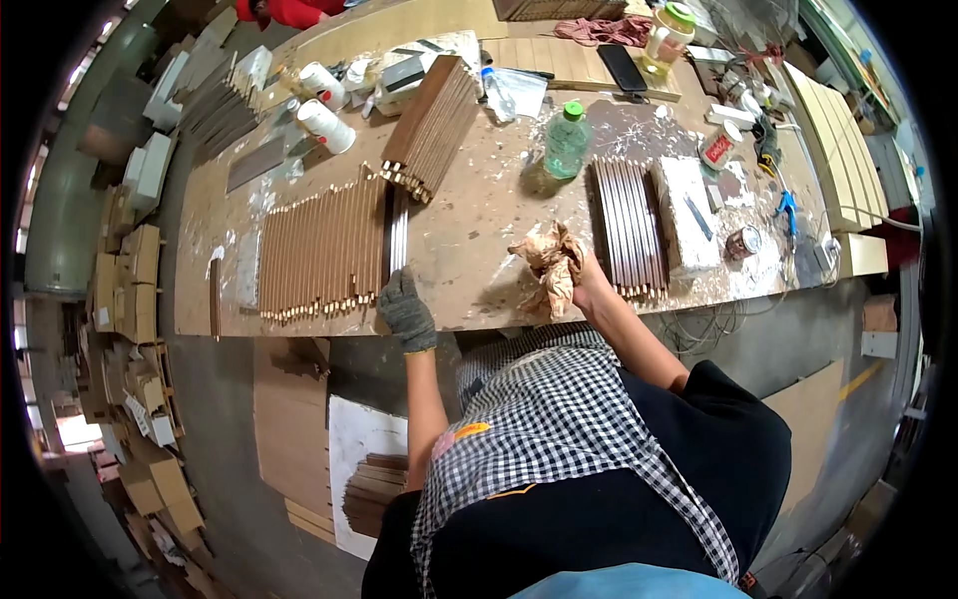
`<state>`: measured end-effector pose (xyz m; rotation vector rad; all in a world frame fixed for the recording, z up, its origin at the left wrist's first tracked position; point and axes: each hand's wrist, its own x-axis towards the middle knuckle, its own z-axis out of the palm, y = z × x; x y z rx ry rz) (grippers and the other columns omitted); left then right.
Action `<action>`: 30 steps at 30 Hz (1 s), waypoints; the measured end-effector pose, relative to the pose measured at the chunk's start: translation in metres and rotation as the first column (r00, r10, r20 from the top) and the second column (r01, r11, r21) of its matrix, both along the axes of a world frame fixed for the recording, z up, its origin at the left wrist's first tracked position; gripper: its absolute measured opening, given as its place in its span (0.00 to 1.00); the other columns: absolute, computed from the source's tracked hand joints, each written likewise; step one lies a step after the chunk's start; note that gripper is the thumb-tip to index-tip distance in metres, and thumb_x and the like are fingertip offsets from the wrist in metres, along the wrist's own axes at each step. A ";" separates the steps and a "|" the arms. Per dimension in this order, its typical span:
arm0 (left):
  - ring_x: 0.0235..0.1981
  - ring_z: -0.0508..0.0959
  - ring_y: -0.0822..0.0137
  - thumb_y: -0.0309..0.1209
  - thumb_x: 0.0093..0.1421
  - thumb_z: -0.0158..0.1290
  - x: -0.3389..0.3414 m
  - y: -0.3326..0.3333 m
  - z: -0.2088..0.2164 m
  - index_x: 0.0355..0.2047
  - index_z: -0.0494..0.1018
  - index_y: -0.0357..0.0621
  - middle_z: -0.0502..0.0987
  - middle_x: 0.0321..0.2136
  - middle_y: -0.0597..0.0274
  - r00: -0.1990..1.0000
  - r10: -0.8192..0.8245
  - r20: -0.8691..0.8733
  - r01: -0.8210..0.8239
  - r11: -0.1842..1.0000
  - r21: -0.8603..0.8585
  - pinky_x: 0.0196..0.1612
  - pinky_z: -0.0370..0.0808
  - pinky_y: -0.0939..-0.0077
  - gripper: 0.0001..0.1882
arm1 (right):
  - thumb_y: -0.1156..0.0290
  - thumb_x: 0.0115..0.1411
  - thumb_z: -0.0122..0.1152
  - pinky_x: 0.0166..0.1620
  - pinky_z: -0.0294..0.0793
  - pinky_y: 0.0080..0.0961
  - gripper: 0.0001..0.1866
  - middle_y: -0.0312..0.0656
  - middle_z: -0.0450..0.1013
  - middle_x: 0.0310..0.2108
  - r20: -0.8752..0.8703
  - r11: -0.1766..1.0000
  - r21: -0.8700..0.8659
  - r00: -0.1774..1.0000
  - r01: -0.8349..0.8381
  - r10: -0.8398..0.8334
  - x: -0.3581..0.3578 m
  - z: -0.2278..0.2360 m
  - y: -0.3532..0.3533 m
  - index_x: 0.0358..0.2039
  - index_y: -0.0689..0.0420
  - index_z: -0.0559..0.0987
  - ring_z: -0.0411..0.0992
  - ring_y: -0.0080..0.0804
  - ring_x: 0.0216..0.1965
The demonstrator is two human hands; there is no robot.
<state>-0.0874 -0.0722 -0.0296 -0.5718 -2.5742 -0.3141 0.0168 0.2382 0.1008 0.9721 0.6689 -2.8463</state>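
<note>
My left hand, in a grey knit glove, is at the table's near edge, closed on the near end of a long, shiny strip. That strip lies beside a row of brown wooden strips with pale ends. A stacked bundle of similar strips rests at an angle just beyond. Bare, my right hand grips a crumpled brown wad; whether it is paper or cloth I cannot tell. Right of that hand lies another row of glossy brown strips.
A green-capped bottle stands mid-table. White containers, a phone and a yellowish jug are farther back. A white block, a can and a blue air gun lie at right. Someone in red is at the far side.
</note>
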 end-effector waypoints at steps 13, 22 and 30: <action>0.51 0.74 0.49 0.19 0.53 0.55 0.053 -0.003 0.039 0.53 0.74 0.37 0.76 0.49 0.45 0.957 0.193 0.216 -0.252 0.923 0.291 0.58 0.69 0.58 0.24 | 0.61 0.73 0.37 0.37 0.86 0.33 0.22 0.54 0.75 0.45 0.034 0.998 0.003 0.997 0.064 -0.064 0.008 -0.001 0.005 0.56 0.65 0.68 0.79 0.39 0.41; 0.41 0.78 0.47 0.31 0.59 0.58 0.065 -0.013 0.042 0.50 0.74 0.38 0.78 0.39 0.43 0.780 0.256 0.571 -0.473 0.839 0.268 0.47 0.74 0.59 0.19 | 0.51 0.70 0.49 0.46 0.81 0.49 0.25 0.51 0.73 0.50 -0.004 0.961 -0.267 0.997 0.070 -0.073 -0.007 -0.055 0.013 0.56 0.59 0.71 0.76 0.47 0.45; 0.40 0.78 0.64 0.35 0.55 0.65 0.120 -0.011 0.041 0.46 0.73 0.31 0.78 0.41 0.52 0.787 -0.046 0.616 -0.179 0.937 0.299 0.42 0.78 0.67 0.23 | 0.53 0.69 0.52 0.47 0.82 0.43 0.27 0.53 0.70 0.53 -0.112 0.987 -0.153 0.993 -0.053 0.036 -0.027 -0.017 0.001 0.59 0.61 0.66 0.75 0.43 0.45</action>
